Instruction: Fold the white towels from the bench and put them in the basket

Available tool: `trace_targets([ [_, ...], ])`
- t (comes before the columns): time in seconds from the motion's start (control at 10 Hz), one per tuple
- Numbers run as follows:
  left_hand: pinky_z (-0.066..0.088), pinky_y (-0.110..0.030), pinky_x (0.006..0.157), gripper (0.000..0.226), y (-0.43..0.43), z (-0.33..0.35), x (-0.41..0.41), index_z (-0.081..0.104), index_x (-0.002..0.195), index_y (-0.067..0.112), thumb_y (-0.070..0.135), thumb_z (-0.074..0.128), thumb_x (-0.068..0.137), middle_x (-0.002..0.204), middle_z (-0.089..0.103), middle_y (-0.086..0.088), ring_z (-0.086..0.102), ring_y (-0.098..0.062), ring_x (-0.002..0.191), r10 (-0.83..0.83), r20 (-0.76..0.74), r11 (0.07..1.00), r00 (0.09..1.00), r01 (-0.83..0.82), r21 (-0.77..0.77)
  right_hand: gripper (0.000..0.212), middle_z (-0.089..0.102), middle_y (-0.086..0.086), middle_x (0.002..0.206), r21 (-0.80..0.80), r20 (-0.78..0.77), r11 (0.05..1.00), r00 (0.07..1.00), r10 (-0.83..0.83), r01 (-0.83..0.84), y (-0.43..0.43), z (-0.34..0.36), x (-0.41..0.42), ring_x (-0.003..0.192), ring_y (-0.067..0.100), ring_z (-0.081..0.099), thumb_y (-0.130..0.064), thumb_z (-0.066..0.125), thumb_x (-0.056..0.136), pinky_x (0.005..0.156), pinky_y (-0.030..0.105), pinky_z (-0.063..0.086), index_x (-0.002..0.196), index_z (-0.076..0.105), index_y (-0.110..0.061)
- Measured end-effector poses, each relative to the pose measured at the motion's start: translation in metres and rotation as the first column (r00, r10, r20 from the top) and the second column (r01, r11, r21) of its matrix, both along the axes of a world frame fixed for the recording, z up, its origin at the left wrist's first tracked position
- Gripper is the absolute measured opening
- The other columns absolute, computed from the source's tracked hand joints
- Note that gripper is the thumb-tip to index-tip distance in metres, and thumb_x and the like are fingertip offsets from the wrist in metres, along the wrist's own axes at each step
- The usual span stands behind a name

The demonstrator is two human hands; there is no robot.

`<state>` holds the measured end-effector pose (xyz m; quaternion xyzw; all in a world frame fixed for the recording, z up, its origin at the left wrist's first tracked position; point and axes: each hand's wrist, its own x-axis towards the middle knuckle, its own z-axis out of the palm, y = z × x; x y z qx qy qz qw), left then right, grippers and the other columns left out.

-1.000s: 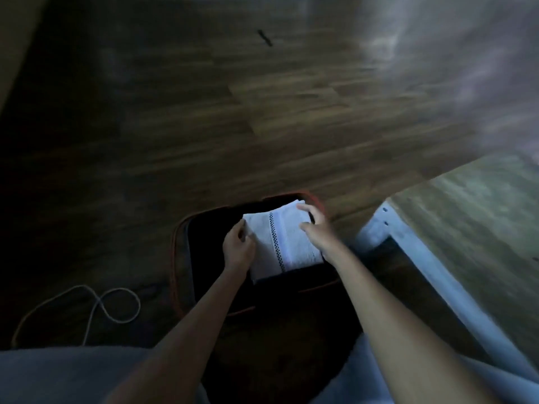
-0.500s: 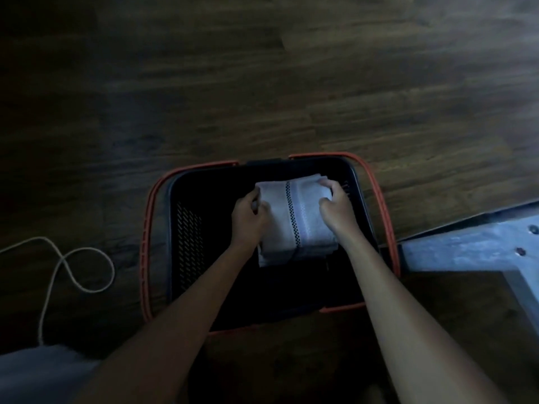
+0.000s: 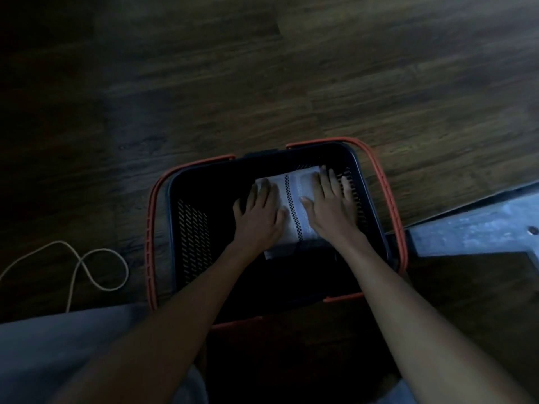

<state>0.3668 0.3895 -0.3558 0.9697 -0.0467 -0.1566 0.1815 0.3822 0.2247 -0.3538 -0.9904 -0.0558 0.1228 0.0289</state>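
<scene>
You are pressing your left hand (image 3: 258, 212) and right hand (image 3: 329, 208) flat, fingers straight, on the folded white towel (image 3: 294, 199), which is lying inside the basket (image 3: 192, 234). Your right fingertips are overhanging the towel's edge, close to the mesh wall. Left of your left hand, dark basket floor is lying open. The bench frame (image 3: 472, 231) is sitting right of your right hand, just outside the basket's rim.

Dim light falls on a dark wood-plank floor (image 3: 291, 83) with a pale looped cord (image 3: 87, 266).
</scene>
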Motion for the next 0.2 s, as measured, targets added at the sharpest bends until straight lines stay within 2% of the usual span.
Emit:
trace_targets([
  [0.1,0.014,-0.050,0.110,0.053,-0.003,0.019,0.003,0.028,0.143,0.016,0.041,0.032,0.097,0.156,0.019,-0.004,0.014,-0.021,0.144,-0.013,0.014,1.000,1.000,0.012,0.018,0.061,0.010,0.012,0.159,0.112,0.008,0.993,0.999,-0.045,0.044,0.004,0.027,-0.003,0.148,0.024,0.003,-0.043,0.023,0.100,0.118,0.043,0.006,0.149,0.016,-0.007],
  [0.2,0.019,-0.045,0.107,0.040,-0.008,0.047,-0.006,0.047,0.127,0.015,0.037,0.038,0.095,0.142,0.041,-0.007,0.031,-0.022,0.135,-0.041,0.133,0.999,0.990,0.040,0.010,0.052,0.027,0.012,0.154,0.184,0.108,0.976,0.984,-0.139,0.117,0.004,0.061,-0.029,0.144,0.026,0.020,-0.035,0.035,0.099,0.110,0.044,0.029,0.143,0.030,-0.009],
])
